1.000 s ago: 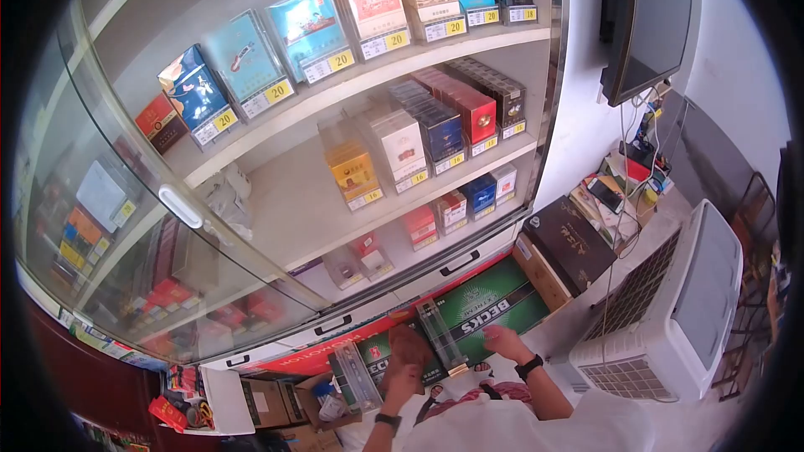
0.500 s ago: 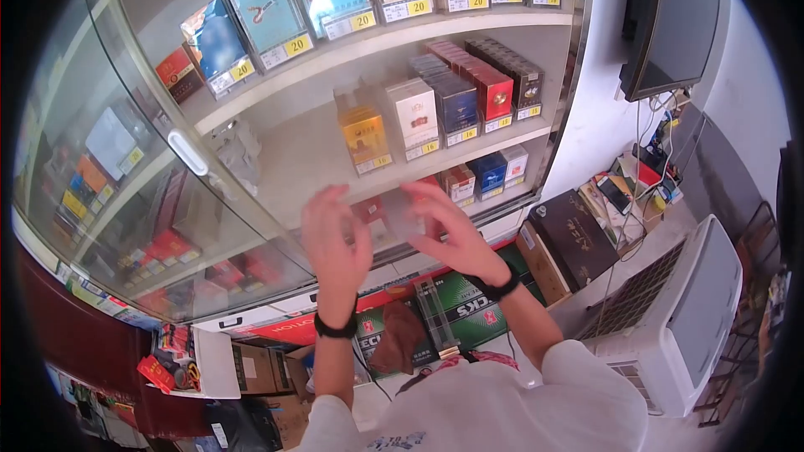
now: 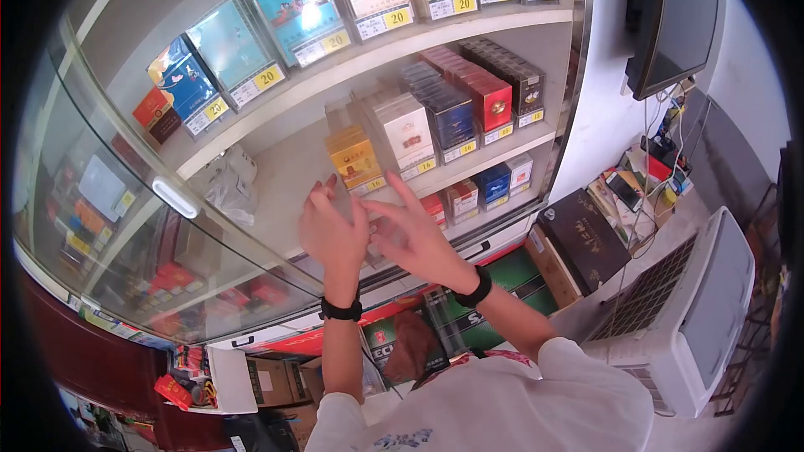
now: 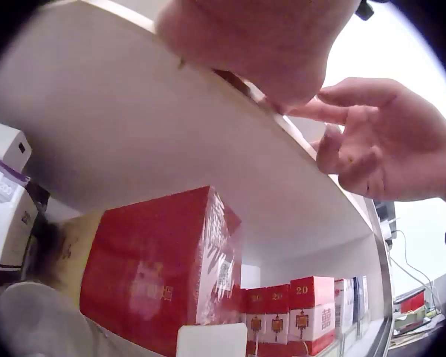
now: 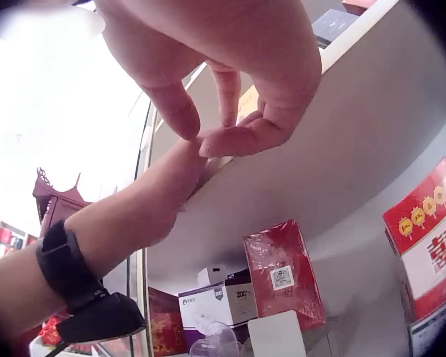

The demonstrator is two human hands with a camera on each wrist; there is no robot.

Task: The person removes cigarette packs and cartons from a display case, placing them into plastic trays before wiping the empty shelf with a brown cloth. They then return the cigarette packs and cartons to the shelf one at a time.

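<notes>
Head view: one gold rectangular cardboard box (image 3: 354,156) is standing on a white shelf (image 3: 280,159), seemingly in place; anything left is remaining unclear. Nearby, one left hand (image 3: 333,230) is curving, its grasp indeterminable; one right hand (image 3: 423,238) is showing released fingers.

Left wrist view: three small red-and-white packs (image 4: 312,312) are standing near one large red carton (image 4: 152,268).

Right wrist view: both hands are overlapping.
</notes>
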